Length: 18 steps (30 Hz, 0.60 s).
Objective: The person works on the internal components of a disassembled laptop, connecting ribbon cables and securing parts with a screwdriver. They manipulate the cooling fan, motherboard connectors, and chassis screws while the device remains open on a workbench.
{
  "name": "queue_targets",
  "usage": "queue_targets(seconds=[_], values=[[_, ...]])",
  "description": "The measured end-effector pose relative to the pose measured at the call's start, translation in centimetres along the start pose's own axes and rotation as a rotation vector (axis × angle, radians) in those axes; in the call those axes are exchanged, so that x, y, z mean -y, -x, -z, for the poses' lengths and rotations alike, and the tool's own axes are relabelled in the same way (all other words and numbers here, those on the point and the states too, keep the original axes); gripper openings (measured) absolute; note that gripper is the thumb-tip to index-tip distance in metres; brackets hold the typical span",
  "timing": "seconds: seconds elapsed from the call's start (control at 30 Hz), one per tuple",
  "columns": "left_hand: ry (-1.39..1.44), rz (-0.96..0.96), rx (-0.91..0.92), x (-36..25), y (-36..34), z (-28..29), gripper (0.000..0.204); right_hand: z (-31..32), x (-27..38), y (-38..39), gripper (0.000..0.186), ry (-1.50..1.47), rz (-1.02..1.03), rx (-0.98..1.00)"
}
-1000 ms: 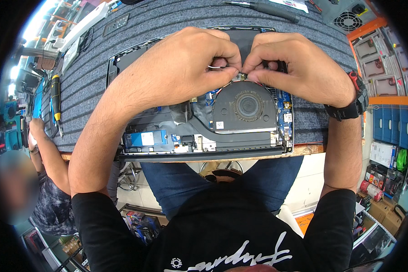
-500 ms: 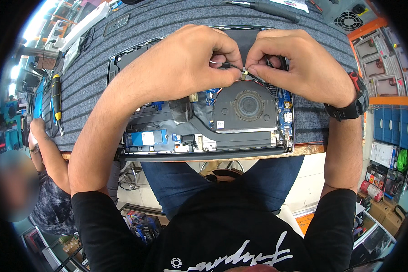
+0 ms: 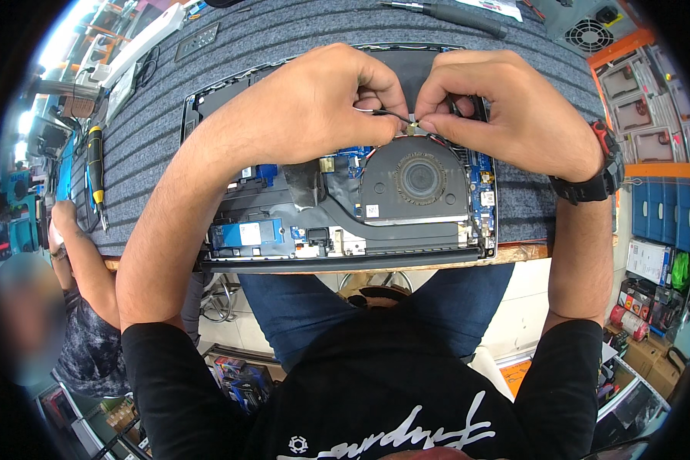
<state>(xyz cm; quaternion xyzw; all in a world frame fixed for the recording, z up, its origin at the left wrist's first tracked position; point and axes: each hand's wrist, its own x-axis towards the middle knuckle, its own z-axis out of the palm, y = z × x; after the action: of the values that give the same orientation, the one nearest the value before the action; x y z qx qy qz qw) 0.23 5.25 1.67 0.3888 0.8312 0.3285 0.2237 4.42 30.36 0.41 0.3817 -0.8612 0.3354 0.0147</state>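
A laptop [image 3: 253,208] lies on the bench with its bottom cover off and its inner parts bare. My left hand [image 3: 326,107] is closed over the far side of the laptop, fingertips pinching a thin black cable [image 3: 389,114] with a whitish end. Opposite it, my right hand [image 3: 502,107] is also pinched, thumb and forefinger meeting beside a tiny yellowish piece [image 3: 415,123]; what they grip is too small to make out. Just below both hands sits the round cooling fan [image 3: 420,178] in its dark housing. My fingers hide part of the cable run.
A ridged grey mat [image 3: 525,199] covers the bench. To the left lies a yellow-and-black screwdriver [image 3: 95,169], near another person's arm [image 3: 88,249]. A dark-handled tool [image 3: 464,19] rests beyond the laptop. Orange-framed shelving [image 3: 659,170] stands at the right.
My left fingers have shifted slightly left and back, and more of the black cable shows between my hands. My right hand has barely moved. The laptop stays in place.
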Motion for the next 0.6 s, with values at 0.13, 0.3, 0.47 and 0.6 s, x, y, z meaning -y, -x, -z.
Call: queue_targets(seconds=[0.13,0.3,0.47,0.6], values=[[0.070,0.061,0.059,0.29,-0.21,0.15,0.018,0.00,0.12,-0.02,0.012,0.005,0.018,0.002],[0.032,0.126,0.125,-0.44,-0.63,0.89,0.024,-0.22,-0.02,0.15,0.012,0.009,0.031,-0.007],[0.038,0.155,0.125,-0.70,-0.68,0.94,0.025,0.08,0.26,0.07,0.014,0.020,0.043,-0.014],[0.028,0.176,0.118,-0.67,-0.71,0.84,0.026,0.11,0.65,-0.07,0.013,0.034,0.027,-0.021]])
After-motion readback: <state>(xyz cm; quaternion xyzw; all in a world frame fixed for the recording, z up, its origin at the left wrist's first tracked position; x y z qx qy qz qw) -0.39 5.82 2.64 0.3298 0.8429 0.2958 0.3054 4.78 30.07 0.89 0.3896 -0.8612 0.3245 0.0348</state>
